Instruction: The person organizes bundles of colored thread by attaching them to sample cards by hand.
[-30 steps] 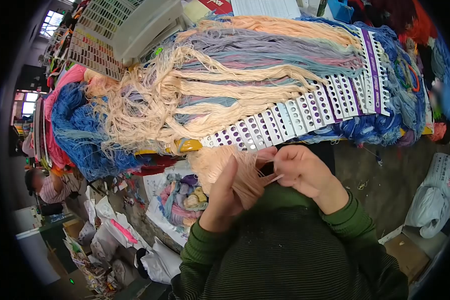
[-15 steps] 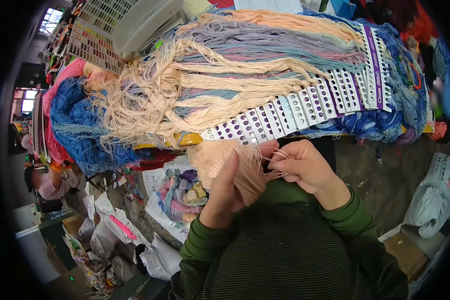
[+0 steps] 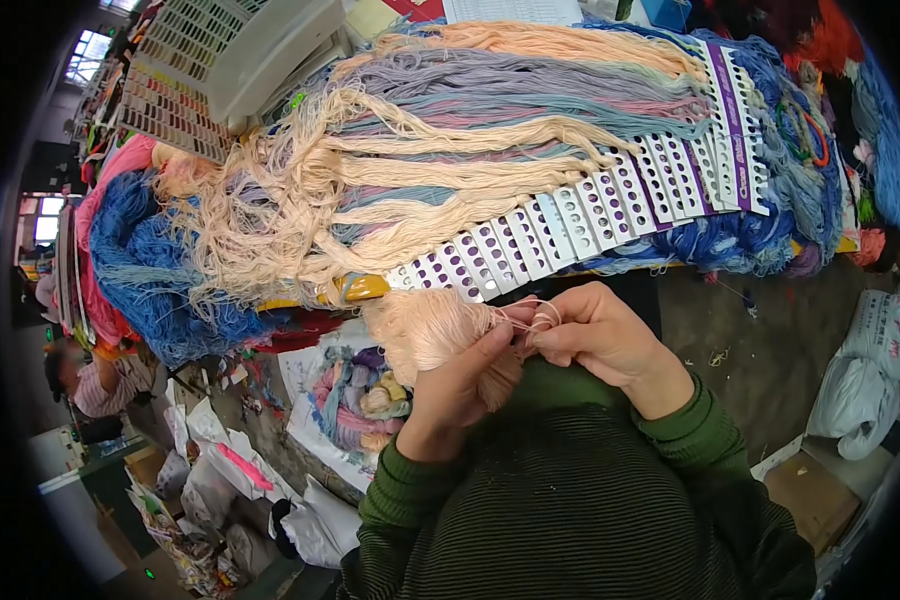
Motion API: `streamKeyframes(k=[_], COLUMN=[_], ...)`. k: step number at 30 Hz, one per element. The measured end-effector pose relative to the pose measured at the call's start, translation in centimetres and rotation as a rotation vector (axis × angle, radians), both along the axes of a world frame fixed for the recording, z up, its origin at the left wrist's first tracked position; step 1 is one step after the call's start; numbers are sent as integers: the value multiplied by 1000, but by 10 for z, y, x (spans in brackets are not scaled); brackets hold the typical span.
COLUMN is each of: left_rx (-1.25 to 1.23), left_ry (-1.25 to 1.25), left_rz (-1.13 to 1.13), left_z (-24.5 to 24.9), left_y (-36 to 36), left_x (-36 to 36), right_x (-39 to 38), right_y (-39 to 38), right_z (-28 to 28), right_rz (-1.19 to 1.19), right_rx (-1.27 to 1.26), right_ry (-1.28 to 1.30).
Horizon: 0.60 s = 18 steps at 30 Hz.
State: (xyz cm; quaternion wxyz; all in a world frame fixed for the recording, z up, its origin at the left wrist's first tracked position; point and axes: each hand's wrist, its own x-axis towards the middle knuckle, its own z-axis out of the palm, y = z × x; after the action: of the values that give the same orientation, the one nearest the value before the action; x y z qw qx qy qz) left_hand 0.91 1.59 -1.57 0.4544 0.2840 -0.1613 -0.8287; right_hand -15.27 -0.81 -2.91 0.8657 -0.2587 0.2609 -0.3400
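A pale peach skein of thread (image 3: 440, 330) hangs over the near edge of the table, with my left hand (image 3: 460, 385) closed on it and its thumb pressed near the strands. Just to the right, my right hand (image 3: 600, 335) pinches a few thin loops of the same thread, close to my left fingertips. Beyond both hands lie white punched thread cards (image 3: 530, 240) in an overlapping row. Cream hanks (image 3: 450, 170) and, farther back, grey-lilac hanks (image 3: 490, 75) stretch leftward from the cards.
Blue yarn (image 3: 140, 270) heaps at the table's left end. A colour chart (image 3: 175, 90) and a plastic box lid (image 3: 270, 60) are at the back left. Small coloured skeins (image 3: 355, 400) lie below. White bags (image 3: 865, 360) stand right; a person (image 3: 100, 380) is far left.
My left thumb has moved up and right to the thin strands, nearer my right fingers. The view has shifted slightly, so the table appears farther left.
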Motion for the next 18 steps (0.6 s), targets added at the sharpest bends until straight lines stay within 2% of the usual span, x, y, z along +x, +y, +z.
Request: streamKeyframes(k=[3, 6, 9, 12, 15, 18], left_rx=[-3, -28, -99, -94, -102, -80], left_ry=[3, -70, -64, -137, -228, -113], left_rz=[-12, 5, 14, 53, 42, 38], left_z=[-3, -2, -6, 3, 8, -2], left_y=[1, 2, 4, 5, 6, 7], left_x=[1, 2, 5, -2, -9, -6], right_x=[-2, 1, -3, -5, 11, 11], right_y=[0, 4, -2, -4, 1, 1], right_z=[2, -3, -2, -2, 10, 12], right_rz=[27, 9, -80, -69, -39, -58], right_rx=[46, -140, 206, 277, 86, 84], right_ry=[32, 33, -43, -103, 202, 150])
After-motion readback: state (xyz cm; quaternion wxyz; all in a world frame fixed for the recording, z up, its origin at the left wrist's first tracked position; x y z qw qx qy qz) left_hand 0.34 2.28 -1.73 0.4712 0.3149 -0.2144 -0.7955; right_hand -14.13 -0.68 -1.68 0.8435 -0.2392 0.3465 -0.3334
